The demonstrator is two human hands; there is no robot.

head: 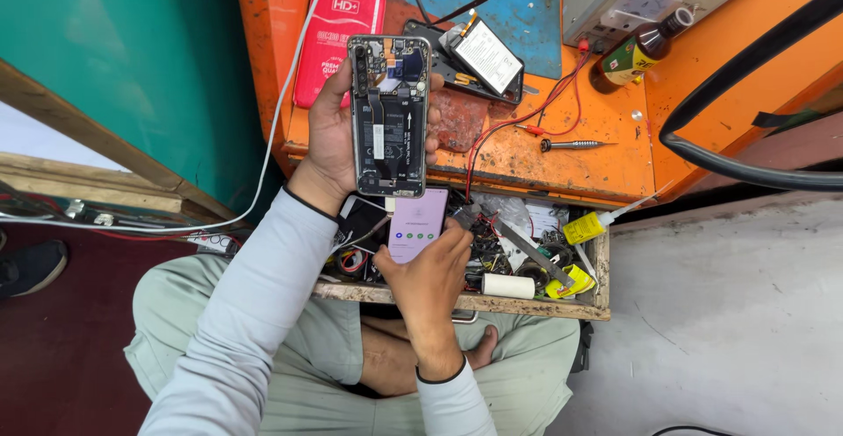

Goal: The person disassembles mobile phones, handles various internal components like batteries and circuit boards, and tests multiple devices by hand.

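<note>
Above the orange worktop point(562, 151), holding an opened phone point(389, 115), back cover already off, in clenched left hand point(338, 137) fingers, while resting right hand point(430, 269) fingers on a lit phone point(418, 223) below, reassembly still outstanding.

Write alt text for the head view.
The left hand holds an opened phone, back cover off. The right hand holds a lit phone over a cluttered drawer, below an orange workbench.
</note>
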